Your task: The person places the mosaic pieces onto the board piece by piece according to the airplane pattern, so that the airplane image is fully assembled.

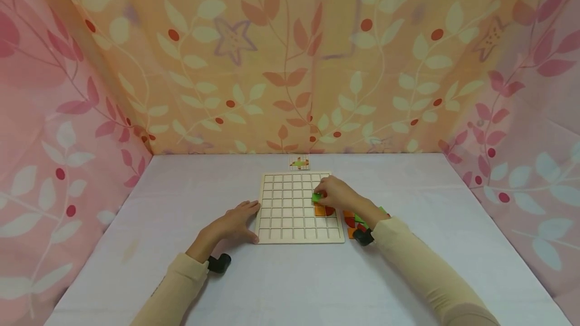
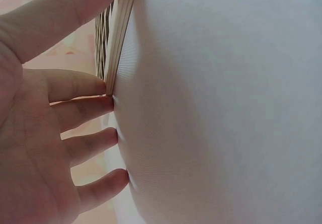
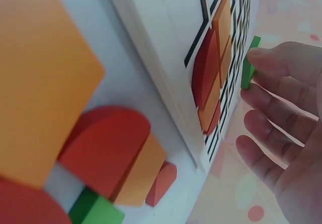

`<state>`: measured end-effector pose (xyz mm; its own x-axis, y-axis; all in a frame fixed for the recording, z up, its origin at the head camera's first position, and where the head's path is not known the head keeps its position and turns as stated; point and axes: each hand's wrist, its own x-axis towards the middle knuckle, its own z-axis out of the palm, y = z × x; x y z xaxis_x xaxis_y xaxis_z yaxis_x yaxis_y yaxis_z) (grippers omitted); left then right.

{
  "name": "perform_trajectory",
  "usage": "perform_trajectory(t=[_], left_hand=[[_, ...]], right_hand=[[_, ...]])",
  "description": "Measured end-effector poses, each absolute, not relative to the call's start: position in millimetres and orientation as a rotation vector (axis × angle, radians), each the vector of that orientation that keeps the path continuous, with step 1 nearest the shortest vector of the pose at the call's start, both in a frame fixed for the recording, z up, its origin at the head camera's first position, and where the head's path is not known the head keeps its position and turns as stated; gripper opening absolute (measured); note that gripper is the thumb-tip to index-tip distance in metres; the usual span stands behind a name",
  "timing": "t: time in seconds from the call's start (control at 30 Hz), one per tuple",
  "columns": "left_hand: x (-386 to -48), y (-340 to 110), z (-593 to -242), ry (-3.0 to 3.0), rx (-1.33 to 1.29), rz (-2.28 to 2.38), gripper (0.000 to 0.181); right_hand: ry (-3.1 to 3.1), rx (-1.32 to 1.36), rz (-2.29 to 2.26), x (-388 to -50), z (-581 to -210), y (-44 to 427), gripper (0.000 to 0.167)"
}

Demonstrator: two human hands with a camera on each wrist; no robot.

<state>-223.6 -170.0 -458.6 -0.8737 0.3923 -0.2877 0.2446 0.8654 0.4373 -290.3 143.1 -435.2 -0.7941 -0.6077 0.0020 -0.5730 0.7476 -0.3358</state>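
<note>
A wooden board with a square grid [image 1: 277,211] lies on the white table. The right hand [image 1: 337,193] pinches a green piece [image 1: 316,197] between thumb and fingers over the board's right part; the right wrist view shows this green piece [image 3: 250,63] at the fingertips of the hand [image 3: 289,93]. Close by on the board are an orange piece [image 1: 319,211] and a red rounded piece [image 3: 205,70]. The left hand [image 1: 234,223], fingers spread, touches the board's left edge; in the left wrist view the hand [image 2: 45,133] has its thumb and a finger against the edge [image 2: 119,43].
Loose orange [image 3: 40,83], red [image 3: 110,148] and green [image 3: 95,209] pieces lie right of the board, partly under the right forearm. A small card with a coloured pattern [image 1: 299,163] lies behind the board. Patterned cloth [image 1: 290,64] surrounds the table at the back and sides.
</note>
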Motion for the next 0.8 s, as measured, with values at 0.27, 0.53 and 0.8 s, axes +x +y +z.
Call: perform_trajectory(t=[0.27,0.53,0.8], left_hand=[[-223.3,-170.3,-460.2,2.675,0.468,0.549,0.096],[-223.8,-170.5,-458.1,2.676,0.476,0.552,0.097],[-224.0,-170.3,-459.5,2.676,0.476,0.549,0.097]], right_hand=[[2.83,-1.021,-0.464,-291.6,-441.1,133.8,0.018],[2.814,-1.033,-0.421,-293.6,-445.4,125.8,0.021],[2.805,-1.006,-0.43,-292.9,-448.4,121.9,0.021]])
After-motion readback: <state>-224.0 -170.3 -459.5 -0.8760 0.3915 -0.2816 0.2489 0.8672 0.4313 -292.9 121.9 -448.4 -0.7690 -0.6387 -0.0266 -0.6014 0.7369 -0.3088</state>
